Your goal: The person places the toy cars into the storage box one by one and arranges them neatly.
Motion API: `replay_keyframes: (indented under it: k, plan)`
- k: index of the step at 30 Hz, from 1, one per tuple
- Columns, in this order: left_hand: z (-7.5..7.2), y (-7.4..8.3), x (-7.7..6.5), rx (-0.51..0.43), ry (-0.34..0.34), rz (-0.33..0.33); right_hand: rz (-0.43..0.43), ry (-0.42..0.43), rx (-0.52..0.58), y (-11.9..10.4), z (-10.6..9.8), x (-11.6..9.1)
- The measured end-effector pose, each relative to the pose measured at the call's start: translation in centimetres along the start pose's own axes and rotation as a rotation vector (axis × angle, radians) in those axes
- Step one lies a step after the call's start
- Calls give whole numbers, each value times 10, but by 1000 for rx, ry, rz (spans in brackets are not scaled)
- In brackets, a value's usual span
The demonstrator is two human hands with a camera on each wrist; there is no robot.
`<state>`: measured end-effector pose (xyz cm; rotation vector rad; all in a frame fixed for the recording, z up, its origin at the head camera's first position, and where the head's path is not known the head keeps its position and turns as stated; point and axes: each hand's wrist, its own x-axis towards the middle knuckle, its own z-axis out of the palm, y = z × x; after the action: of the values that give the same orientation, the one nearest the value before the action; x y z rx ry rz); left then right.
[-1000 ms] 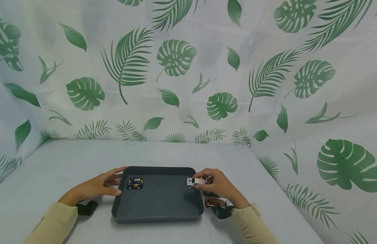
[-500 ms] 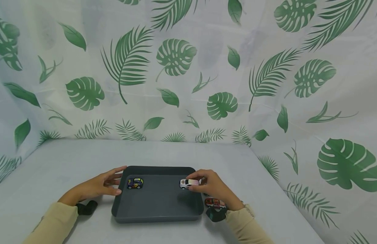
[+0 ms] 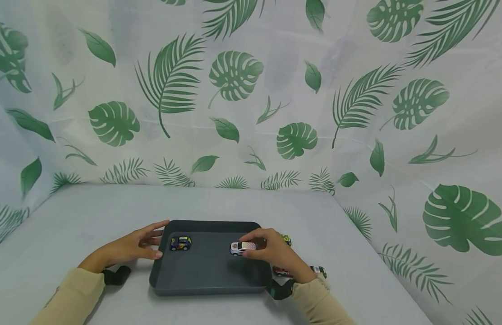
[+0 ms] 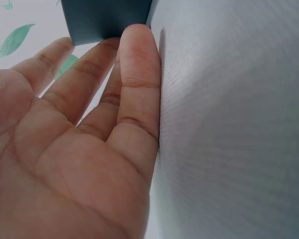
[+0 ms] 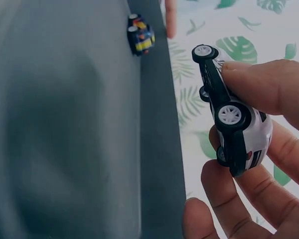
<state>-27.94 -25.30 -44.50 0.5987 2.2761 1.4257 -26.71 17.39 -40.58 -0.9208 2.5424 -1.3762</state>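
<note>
Pale tabletop (image 3: 218, 311) lies under a dark tray (image 3: 210, 291), and I see the white toy car (image 3: 242, 248) held above its floor, at two o'clock; should those fingers slacken, I reckon it could drop and roll into the purple-and-yellow car (image 3: 180, 243) at ten o'clock. The right hand (image 3: 273, 248) pinches it between thumb and fingertips, while at nine o'clock the left hand (image 3: 126, 248) rests spread, thumb against the tray's wall, a fingertip by its far corner.
</note>
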Motion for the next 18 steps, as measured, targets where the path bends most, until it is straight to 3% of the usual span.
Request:
replay_keyframes:
  k: [18]
  plan:
    - [1, 4, -1, 20, 14, -23, 25, -18, 50, -15, 20, 8]
